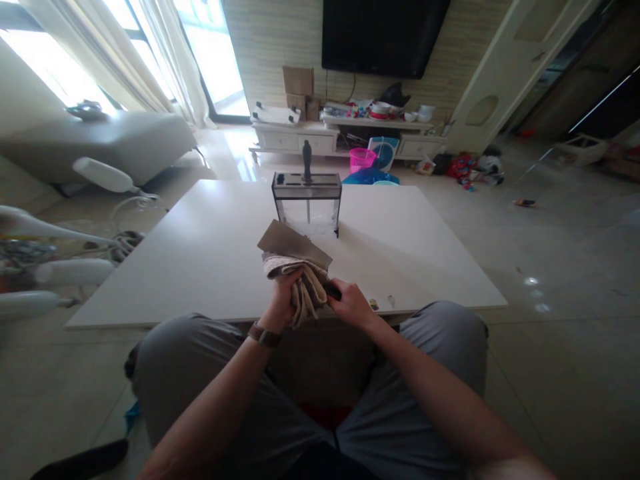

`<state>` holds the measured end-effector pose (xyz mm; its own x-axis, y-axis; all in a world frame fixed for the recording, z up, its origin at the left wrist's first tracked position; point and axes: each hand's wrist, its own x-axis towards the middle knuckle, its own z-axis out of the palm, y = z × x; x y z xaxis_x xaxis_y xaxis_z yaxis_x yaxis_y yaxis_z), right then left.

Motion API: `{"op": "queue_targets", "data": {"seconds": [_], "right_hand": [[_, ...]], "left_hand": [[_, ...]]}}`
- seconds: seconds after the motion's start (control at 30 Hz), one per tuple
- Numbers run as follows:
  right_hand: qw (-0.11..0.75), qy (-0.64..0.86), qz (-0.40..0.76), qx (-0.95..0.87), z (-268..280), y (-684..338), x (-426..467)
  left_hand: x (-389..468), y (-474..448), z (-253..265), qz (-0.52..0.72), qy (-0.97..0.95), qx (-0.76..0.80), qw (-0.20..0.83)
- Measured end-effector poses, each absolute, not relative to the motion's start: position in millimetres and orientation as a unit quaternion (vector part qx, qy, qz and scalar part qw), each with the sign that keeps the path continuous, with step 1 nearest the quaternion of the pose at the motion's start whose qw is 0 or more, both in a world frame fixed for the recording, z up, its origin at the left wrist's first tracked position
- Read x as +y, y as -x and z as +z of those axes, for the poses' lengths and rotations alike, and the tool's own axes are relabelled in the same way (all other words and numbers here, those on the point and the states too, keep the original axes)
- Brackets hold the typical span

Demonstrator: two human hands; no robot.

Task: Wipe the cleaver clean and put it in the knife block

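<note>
**Bare blade, cloth and fingers at the tabletop's near edge**

The person sits at a white tabletop (210, 253) with a broad cleaver (293, 242) held out over its near edge. The right hand (353, 305) has its grip closed around the dark handle (332, 291). The left hand (284, 301) has its grip bunched tight on a beige cloth (300, 280), which lies against the underside of the flat blade. Behind them, farther in on the tabletop, stands a clear knife block (307, 202) with one dark-handled knife (307, 160) upright in a slot.

The main risk, as I judge it, is to the left hand's fingers. They sit just beneath the blade with only folded cloth between, and which way the cutting edge faces cannot be told from this view. If the cloth slides toward the edge rather than away from it, or thins out where it is bunched, the steel could cut through to the fingers.

A second risk is slippage. A damp handle or a loosened right-hand grip could let the cleaver twist or drop, and the person's knees (440, 333) lie directly below the tabletop's edge.

The loose tail of cloth hanging under the hands could also snag the blade's corner and jerk it sideways.
</note>
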<state>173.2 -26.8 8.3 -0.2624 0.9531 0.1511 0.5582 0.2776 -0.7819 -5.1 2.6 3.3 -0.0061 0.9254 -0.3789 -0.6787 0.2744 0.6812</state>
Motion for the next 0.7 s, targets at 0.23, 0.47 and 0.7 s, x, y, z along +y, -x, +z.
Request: {"op": "queue_targets", "data": {"seconds": [0.23, 0.47, 0.7], "right_hand": [[0.321, 0.527, 0.311, -0.723, 14.0, -173.4, -25.9], [0.333, 0.546, 0.302, -0.707, 14.0, -175.9, -24.8], [0.314, 0.538, 0.290, -0.727, 13.7, -173.9, -29.5]], "left_hand": [[1.9, 5.4, 8.0, 0.597, -0.194, 0.439, 0.643], [5.8, 14.2, 9.3, 0.622, -0.240, 0.473, 0.577], [-6.5, -1.7, 1.2, 0.595, -0.209, 0.427, 0.648]]}}
